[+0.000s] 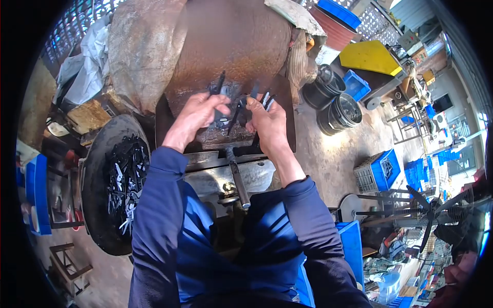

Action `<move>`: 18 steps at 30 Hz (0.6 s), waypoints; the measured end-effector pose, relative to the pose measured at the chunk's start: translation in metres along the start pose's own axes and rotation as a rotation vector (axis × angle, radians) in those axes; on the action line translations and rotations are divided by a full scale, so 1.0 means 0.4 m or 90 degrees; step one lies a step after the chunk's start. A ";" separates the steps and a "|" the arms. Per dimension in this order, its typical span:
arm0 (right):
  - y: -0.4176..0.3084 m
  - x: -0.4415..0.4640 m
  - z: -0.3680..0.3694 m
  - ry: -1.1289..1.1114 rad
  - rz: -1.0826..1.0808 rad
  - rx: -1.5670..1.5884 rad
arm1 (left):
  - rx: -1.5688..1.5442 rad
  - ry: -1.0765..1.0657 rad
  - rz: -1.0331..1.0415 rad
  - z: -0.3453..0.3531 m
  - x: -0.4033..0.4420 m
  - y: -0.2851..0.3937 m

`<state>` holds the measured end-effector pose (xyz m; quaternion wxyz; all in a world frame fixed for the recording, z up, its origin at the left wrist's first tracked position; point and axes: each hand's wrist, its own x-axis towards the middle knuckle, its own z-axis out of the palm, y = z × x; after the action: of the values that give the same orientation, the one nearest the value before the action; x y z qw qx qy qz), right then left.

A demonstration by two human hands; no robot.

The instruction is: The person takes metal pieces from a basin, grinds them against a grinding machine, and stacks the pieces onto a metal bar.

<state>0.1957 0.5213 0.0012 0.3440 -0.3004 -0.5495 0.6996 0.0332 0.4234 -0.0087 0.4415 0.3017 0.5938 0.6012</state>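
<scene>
Over a dark metal tray (205,137) in front of the body, my left hand (200,114) has its fingers curled together beside a dark, narrow piece (220,83). Whether it grips that piece is blurred. My right hand (266,119) is closed on dark metal pieces (265,99), thumb on top, with toothed ends sticking up past the fingers. Between the hands lie more small dark pieces. Behind them stands a brown, rusty metal surface (231,38). A metal bar with a round end (239,179) points toward the body below the tray.
At the left stands a large round black basin (95,205) heaped with dark metal pieces. Black buckets (339,114) stand at the right, with a blue crate (385,169) nearer. A standing fan (430,211) is at the lower right, and a small wooden stool (69,267) at the lower left.
</scene>
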 end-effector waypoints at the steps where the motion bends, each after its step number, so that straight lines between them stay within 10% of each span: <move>1: 0.000 0.001 -0.004 0.010 -0.017 -0.045 | 0.006 0.025 -0.010 -0.023 0.012 -0.015; 18: -0.038 -0.022 -0.113 0.025 0.061 0.134 | 0.384 -0.039 0.060 -0.095 0.039 -0.127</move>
<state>0.2392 0.5420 0.0068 0.3504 -0.3026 -0.4513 0.7629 0.0016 0.4154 -0.0651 0.3212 0.4647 0.7171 0.4082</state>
